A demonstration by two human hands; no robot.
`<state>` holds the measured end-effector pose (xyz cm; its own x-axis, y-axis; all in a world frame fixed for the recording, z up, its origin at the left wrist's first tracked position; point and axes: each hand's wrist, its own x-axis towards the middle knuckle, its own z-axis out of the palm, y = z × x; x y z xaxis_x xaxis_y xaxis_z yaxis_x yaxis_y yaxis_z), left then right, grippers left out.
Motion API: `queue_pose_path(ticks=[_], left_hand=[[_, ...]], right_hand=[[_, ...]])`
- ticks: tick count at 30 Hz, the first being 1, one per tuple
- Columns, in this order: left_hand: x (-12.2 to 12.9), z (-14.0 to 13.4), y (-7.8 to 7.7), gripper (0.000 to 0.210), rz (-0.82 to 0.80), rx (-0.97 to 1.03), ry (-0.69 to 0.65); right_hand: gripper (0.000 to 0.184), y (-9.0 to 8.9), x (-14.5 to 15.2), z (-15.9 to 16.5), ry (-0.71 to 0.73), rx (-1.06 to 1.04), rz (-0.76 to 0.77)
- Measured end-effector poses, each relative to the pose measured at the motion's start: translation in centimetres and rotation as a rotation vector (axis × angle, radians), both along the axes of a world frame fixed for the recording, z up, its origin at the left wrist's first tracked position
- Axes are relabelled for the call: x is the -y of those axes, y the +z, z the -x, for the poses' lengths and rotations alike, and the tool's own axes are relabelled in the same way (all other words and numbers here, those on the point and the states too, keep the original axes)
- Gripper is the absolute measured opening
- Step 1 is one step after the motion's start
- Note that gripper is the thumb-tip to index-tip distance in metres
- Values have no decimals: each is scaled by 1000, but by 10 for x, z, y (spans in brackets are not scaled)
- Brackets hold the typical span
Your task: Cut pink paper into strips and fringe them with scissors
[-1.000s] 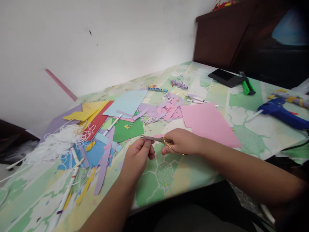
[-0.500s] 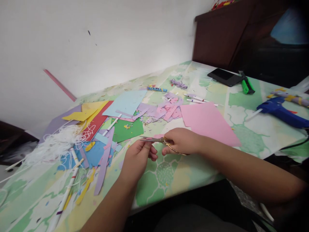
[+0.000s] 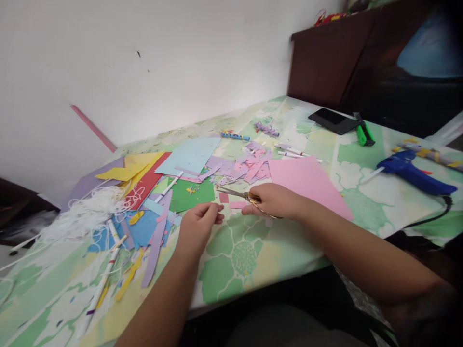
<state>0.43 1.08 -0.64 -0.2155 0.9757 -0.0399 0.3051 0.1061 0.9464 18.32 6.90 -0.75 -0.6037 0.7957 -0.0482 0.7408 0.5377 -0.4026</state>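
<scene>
My right hand is closed around the gold-coloured handles of a pair of scissors, whose blades point left above the table. Below the blades lie a small dark pink paper piece and a light pink paper piece. Left of these, my left hand has its thumb and fingers pinched together; anything between them is too small to make out. A pink paper sheet lies just beyond my right hand. Green paper is beyond my left hand.
White string lies tangled at left over coloured papers and markers. Purple and pink scraps cover the middle. Toward the right are a blue glue gun with its cord, a green cutter and a black phone. A wall stands behind the table.
My left hand has moved left and down, away from the scissors. The blades, earlier at a pink piece by my left fingers, now point free. Pink pieces on the table are now uncovered.
</scene>
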Motion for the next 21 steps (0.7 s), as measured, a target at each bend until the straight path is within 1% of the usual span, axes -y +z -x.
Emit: queue_pose_path(ticks=[1,3,4,5,7,11,13,16,18,21], left_hand=[[-2,3,-1,27,-9,-28,16],[-7,7,-6,33,-24,-138,2],[-9,8,-8,36,-45,-240,-33],[-11,8,-11,39,-68,-383,-81],[-13,6,-16,39,-89,-495,-137],[-10,-1,-18,22,-148,-627,-320],[-7,-2,-17,16,-170,-698,-379],[-4,-1,-16,16,-177,-791,-397],[-4,-1,-17,15,-183,-839,-392],[-4,-3,-18,14,-197,-886,-355]], right_hand=[[49,-2,-2,1,-43,17,-43],[44,-8,-5,5,-69,50,-101],[41,-10,-5,8,-68,51,-132],[38,-12,-5,11,-59,58,-153],[30,-14,-4,17,-43,72,-194],[17,-15,-1,23,-29,102,-224],[12,-15,1,24,-39,110,-226],[10,-14,2,25,-78,108,-234],[10,-10,-2,24,-121,101,-244],[17,2,-20,17,-251,75,-302]])
